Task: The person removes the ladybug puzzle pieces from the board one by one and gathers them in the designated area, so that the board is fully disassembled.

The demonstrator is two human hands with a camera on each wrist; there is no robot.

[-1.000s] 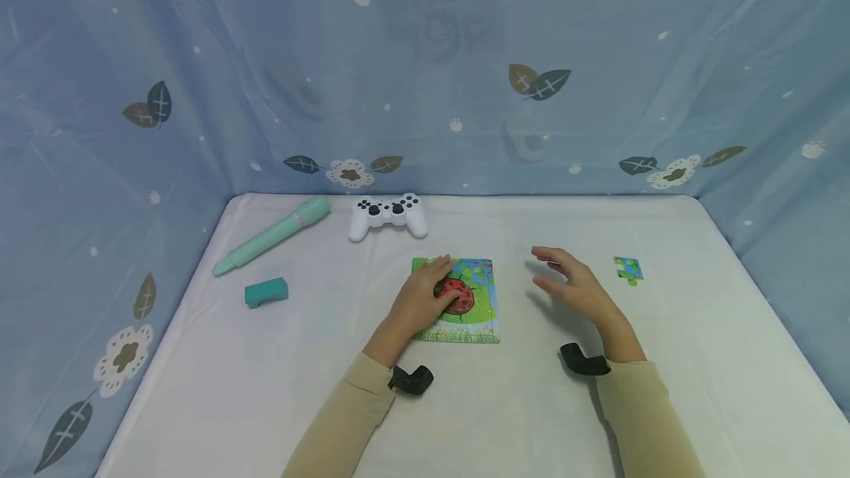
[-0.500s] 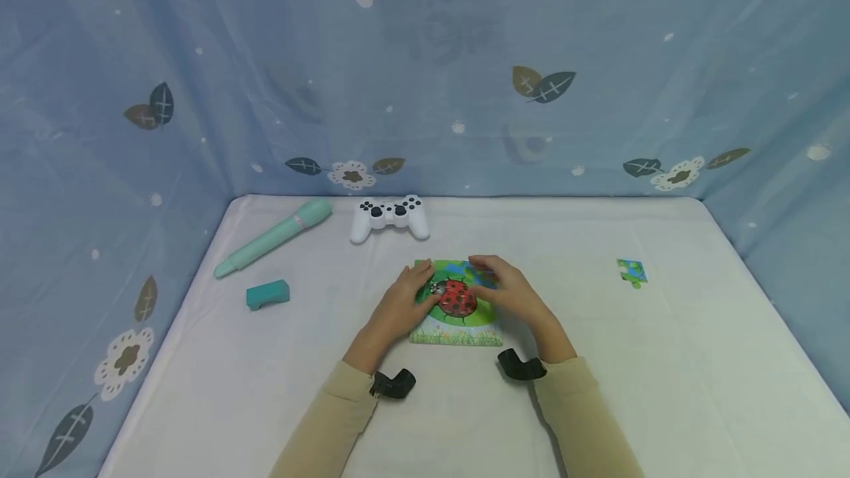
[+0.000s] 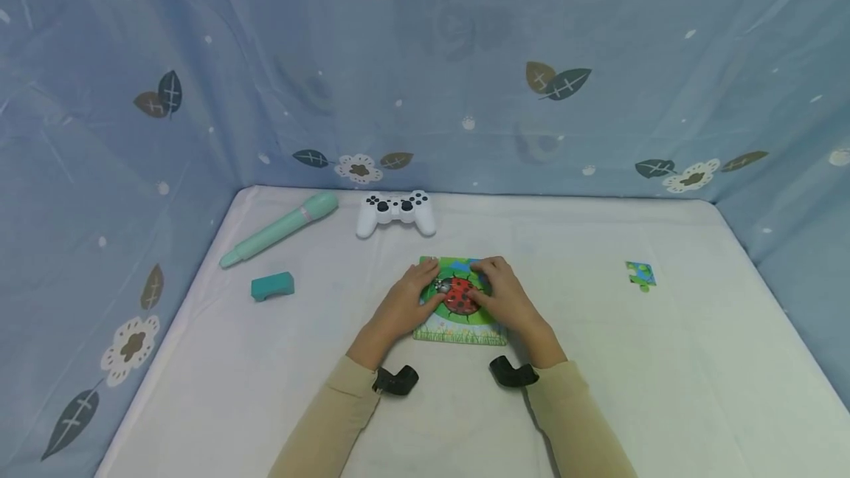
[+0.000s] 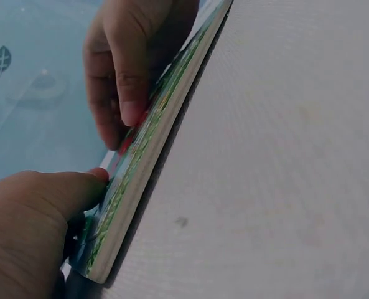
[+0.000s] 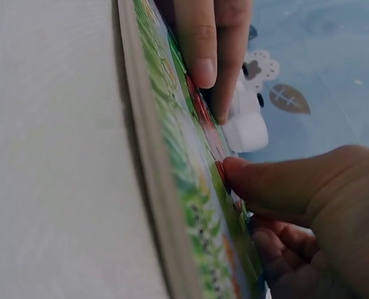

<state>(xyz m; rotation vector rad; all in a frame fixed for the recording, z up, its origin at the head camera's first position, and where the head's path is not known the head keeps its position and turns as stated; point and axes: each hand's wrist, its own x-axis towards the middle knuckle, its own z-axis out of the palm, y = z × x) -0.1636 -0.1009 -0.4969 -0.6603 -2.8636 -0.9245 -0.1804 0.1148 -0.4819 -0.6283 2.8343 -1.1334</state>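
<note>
A square ladybug jigsaw puzzle (image 3: 458,334) with a thick pale edge lies on the white table between my hands. My left hand (image 3: 401,306) rests over its left side, the thumb reaching toward the ladybug's head. Over the right side is my right hand (image 3: 510,302), its fingers bent downward and its thumb tip on the red ladybug. In the right wrist view, that thumb (image 5: 265,184) touches the puzzle surface while the other fingers curve down at the far side. Both hands cover parts of the picture. One loose puzzle piece (image 3: 641,275), blue and green, lies to the right.
Behind the puzzle sits a white game controller (image 3: 396,212). At the back left lies a mint-green microphone-shaped stick (image 3: 279,231), with a small teal block (image 3: 273,285) in front of it. A blue patterned cloth (image 3: 465,80) hangs around the table's back and sides.
My right hand has moved left from beside the puzzle onto its right part, and its fingers now bend down. The left hand has shifted slightly left, uncovering more of the ladybug.
</note>
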